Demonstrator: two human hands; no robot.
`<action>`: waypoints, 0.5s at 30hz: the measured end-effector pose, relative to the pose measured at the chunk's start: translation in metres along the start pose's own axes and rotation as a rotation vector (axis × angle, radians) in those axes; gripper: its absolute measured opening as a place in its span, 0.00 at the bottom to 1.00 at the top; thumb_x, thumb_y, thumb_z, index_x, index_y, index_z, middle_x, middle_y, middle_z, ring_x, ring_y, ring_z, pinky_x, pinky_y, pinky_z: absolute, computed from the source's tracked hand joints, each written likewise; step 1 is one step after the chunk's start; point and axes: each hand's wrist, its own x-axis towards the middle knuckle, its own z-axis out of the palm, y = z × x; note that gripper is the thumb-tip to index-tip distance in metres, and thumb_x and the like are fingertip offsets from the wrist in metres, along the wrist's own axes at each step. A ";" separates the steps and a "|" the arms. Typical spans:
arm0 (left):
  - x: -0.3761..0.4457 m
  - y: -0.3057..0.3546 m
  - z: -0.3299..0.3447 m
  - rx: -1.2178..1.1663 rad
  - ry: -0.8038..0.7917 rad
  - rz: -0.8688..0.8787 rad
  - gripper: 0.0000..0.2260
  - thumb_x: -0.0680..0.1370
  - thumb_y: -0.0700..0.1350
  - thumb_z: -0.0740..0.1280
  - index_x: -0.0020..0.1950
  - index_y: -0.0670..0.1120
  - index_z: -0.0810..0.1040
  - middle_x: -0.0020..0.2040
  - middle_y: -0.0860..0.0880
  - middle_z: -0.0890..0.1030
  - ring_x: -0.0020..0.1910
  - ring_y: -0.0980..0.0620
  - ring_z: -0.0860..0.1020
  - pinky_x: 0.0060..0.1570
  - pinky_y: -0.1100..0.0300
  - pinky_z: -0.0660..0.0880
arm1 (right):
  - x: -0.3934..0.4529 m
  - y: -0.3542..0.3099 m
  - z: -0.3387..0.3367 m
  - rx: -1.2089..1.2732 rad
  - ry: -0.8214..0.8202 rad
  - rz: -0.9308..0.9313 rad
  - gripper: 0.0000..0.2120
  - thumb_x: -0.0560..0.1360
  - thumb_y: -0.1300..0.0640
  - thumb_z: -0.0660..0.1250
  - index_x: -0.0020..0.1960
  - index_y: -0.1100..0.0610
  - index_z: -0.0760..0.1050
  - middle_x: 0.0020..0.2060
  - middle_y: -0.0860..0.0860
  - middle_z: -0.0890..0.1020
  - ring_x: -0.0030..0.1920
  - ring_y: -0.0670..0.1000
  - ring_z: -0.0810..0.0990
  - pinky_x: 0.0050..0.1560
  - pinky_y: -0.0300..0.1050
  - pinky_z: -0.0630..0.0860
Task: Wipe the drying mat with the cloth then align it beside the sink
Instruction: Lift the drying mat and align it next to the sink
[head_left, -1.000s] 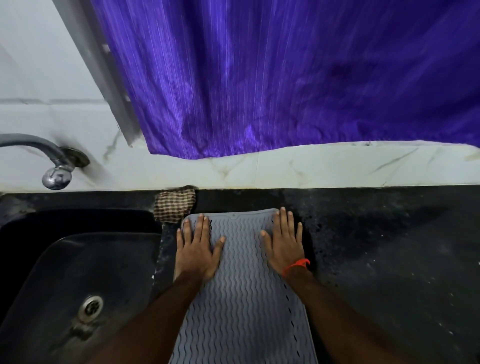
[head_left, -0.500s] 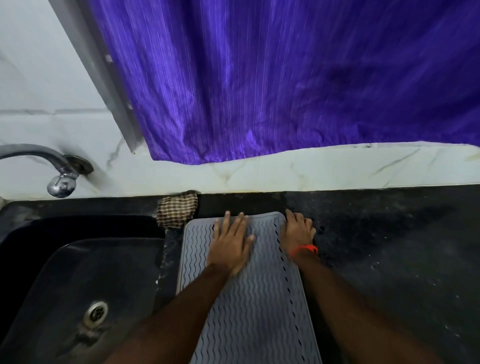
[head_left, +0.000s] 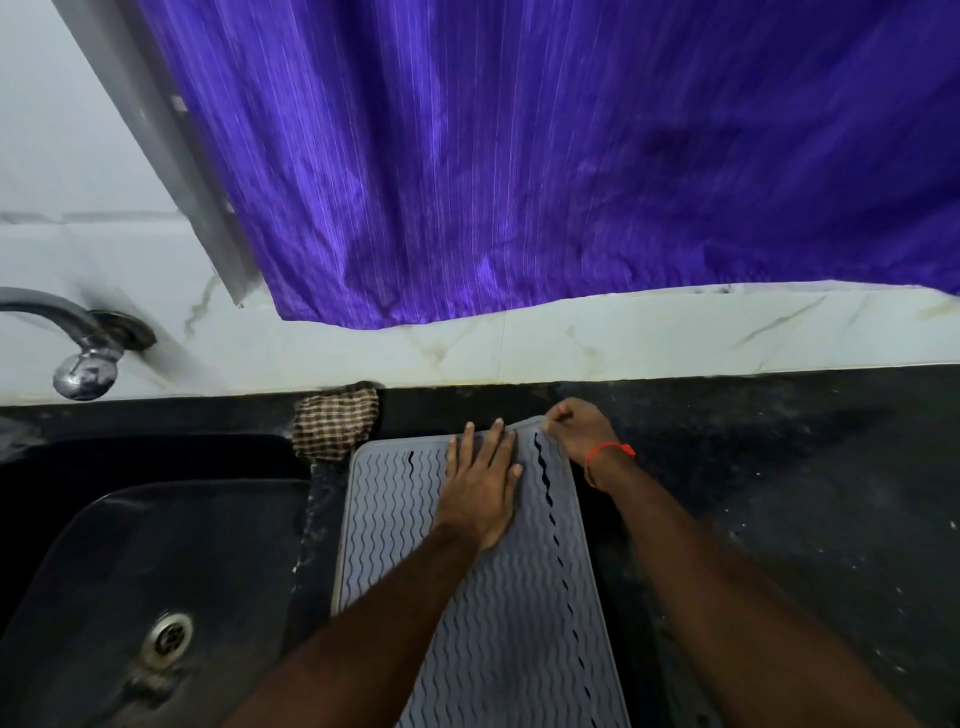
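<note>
— Grey ribbed silicone is what the drying mat (head_left: 483, 613) looks to be made of; where is it placed?

— It is laid flat on the black counter (head_left: 779, 493), just beside the sink (head_left: 156, 545), with a narrow dark strip left between the two. The checked cloth (head_left: 335, 426) is bunched at the wall, near the mat's far left corner.

— How are the hands set?

— The left hand (head_left: 480, 488) is pressed flat on the mat's far half, fingers straight and held close together. The far right corner is pinched and slightly lifted by the curled fingers of the right hand (head_left: 579, 431).

— What could go wrong?

— If the corner is tugged while the palm is kept down, the soft mat may be buckled or creased rather than shifted. If the palm is eased too soon, the whole mat could be swung crooked, or slid over the sink's rim. The cloth could also be caught under the far edge.

— And its direction?

— The long axis is run from the wall toward the person, roughly parallel to the sink's edge, and is leaned a little rightward at the near end. One short end is pointed at the wall; the other is cut off below.
</note>
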 end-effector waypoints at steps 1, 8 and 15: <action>0.000 0.000 0.000 0.001 -0.012 -0.009 0.27 0.86 0.57 0.44 0.84 0.51 0.46 0.83 0.52 0.42 0.81 0.44 0.37 0.77 0.49 0.33 | 0.001 0.005 0.000 -0.062 0.030 -0.026 0.03 0.74 0.61 0.70 0.48 0.59 0.79 0.48 0.57 0.81 0.52 0.57 0.79 0.54 0.47 0.76; 0.006 -0.003 0.013 0.119 -0.100 0.034 0.29 0.85 0.59 0.42 0.83 0.50 0.41 0.83 0.51 0.40 0.80 0.42 0.35 0.75 0.46 0.31 | -0.039 0.032 0.013 -0.312 0.161 -0.267 0.17 0.79 0.61 0.60 0.67 0.62 0.73 0.67 0.61 0.73 0.68 0.62 0.70 0.68 0.54 0.68; 0.016 0.000 0.025 0.165 -0.101 0.045 0.30 0.83 0.60 0.43 0.83 0.50 0.40 0.83 0.52 0.39 0.80 0.40 0.35 0.75 0.43 0.32 | -0.058 0.062 0.044 -0.753 0.012 -0.293 0.28 0.83 0.43 0.45 0.79 0.51 0.46 0.79 0.47 0.47 0.78 0.56 0.41 0.75 0.59 0.36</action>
